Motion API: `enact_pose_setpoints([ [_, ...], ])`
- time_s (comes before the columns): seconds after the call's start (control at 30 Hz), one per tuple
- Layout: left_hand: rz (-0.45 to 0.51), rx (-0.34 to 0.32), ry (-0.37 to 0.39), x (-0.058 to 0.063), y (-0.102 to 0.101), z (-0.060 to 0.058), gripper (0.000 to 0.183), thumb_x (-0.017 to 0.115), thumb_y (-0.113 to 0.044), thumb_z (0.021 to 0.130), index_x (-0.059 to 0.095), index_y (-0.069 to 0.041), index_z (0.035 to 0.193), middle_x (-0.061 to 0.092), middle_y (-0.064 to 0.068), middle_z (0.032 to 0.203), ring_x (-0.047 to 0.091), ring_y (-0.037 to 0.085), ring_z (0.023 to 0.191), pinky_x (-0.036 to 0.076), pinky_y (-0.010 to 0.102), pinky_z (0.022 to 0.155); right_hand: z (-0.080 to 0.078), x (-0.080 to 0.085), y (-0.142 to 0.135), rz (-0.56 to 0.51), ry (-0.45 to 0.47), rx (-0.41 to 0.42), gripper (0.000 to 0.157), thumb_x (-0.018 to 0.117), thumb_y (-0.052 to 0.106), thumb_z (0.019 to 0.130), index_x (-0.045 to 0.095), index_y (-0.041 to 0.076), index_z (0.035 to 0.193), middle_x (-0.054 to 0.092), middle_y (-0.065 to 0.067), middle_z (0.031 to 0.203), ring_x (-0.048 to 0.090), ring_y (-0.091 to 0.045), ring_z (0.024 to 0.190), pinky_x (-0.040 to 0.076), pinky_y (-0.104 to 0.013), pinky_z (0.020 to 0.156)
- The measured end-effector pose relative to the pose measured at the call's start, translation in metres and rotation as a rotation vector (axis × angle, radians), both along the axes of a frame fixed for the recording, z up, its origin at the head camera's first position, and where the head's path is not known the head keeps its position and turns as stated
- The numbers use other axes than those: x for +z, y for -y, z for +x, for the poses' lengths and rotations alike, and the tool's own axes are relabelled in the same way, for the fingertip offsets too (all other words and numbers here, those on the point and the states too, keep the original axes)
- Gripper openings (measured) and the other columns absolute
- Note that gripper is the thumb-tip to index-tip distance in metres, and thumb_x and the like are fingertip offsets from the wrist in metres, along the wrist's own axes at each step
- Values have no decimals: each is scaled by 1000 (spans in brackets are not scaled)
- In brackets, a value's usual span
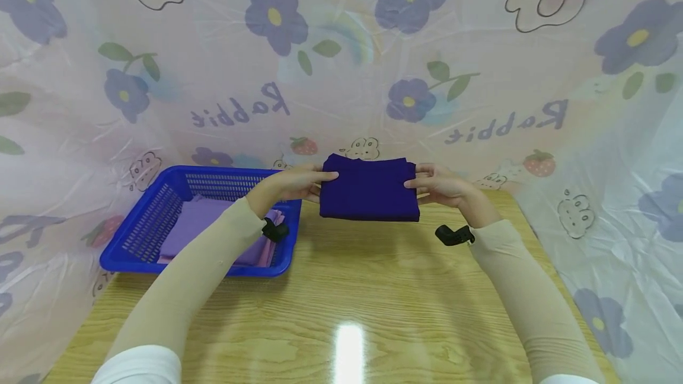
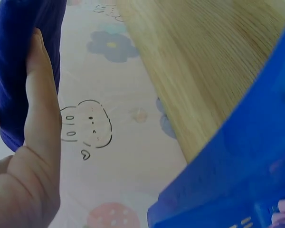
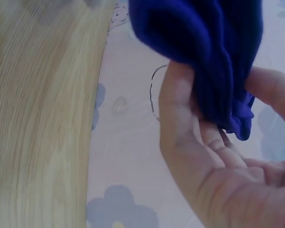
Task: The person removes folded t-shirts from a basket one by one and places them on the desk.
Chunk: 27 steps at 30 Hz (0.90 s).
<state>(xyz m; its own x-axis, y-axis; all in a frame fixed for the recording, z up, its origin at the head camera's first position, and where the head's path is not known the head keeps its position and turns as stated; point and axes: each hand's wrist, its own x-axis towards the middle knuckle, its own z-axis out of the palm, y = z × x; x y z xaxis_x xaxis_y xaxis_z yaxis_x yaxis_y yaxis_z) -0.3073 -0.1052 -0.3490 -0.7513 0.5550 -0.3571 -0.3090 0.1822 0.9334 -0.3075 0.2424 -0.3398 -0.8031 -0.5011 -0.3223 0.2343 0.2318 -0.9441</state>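
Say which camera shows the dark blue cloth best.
The head view: the dark blue cloth faces it broadly, its outline nearly complete. The left wrist view shows only part, edge-on; the right wrist view, just one layered end.

The thin, pale pink plastic sheet (image 1: 341, 90) with a printed floral pattern bears the word "Rabbit" twice in greyish-purple, script-like lettering. Both words are mirrored, running from right to left and rising toward the right: the left-hand word (image 1: 239, 112) stands above the blue plastic basket (image 1: 200, 272), the right-hand word (image 1: 504, 128) farther right. The large purple strokes (image 1: 34, 218) near the sheet's left edge are cut off and cannot be read.
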Motion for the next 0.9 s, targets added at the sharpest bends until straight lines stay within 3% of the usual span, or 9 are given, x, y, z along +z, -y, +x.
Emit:
enact_pose_setpoints([
  [0.1,-8,-4,-5,-2,-6,-3,53,49,-25,107,30,-4,152,54,22,134,65,33,107,45,52,102,-2,-3,-5,-12,8,-13,87,51,1,101,-17,2,155,-8,-22,162,47,-14,92,46,-44,95],
  [0.3,12,4,-18,-8,-23,-10,42,50,-23,107,45,-3,143,61,19,120,68,30,94,47,54,100,-5,-12,-18,-11,15,-51,87,51,2,101,-17,4,156,4,-25,162,49,-14,93,44,-45,95],
  [0.5,-56,69,-28,-17,-34,-16,43,53,-25,106,42,-5,142,59,19,120,68,29,95,56,45,89,-10,-19,-25,-20,28,-69,87,51,1,101,-16,5,156,7,-24,161,42,-10,70,48,-39,90],
  [0.57,-80,87,-28,-20,-37,-18,46,53,-27,105,39,-6,144,58,19,123,67,30,99,57,42,87,-12,-22,-26,-14,23,-73,87,52,2,101,-16,5,156,6,-24,162,44,-9,71,48,-42,94],
  [0.67,-102,101,-18,-24,-41,-21,48,52,-27,106,36,-6,146,56,20,128,65,31,104,56,41,87,-14,-26,-26,4,10,-78,88,53,3,101,-15,3,156,2,-23,163,49,-14,87,42,-51,104],
  [0.73,-114,109,-5,-27,-43,-22,48,51,-27,106,35,-5,145,55,20,130,64,32,106,56,41,88,-16,-29,-27,1,11,-83,88,54,3,100,-15,2,156,-2,-23,163,50,-24,110,35,-57,109],
  [0.8,-124,120,10,-29,-46,-24,47,51,-27,106,35,-4,144,54,20,132,63,32,107,55,41,90,-17,-31,-27,-8,15,-85,88,53,2,100,-15,2,155,-4,-23,163,41,-35,130,29,-60,112],
  [0.9,-127,139,29,-32,-49,-26,48,50,-27,107,34,-3,144,53,20,133,63,31,107,54,41,92,-19,-35,-26,-32,23,-89,87,52,1,101,-16,2,155,-6,-24,163,19,-45,145,24,-62,113],
])
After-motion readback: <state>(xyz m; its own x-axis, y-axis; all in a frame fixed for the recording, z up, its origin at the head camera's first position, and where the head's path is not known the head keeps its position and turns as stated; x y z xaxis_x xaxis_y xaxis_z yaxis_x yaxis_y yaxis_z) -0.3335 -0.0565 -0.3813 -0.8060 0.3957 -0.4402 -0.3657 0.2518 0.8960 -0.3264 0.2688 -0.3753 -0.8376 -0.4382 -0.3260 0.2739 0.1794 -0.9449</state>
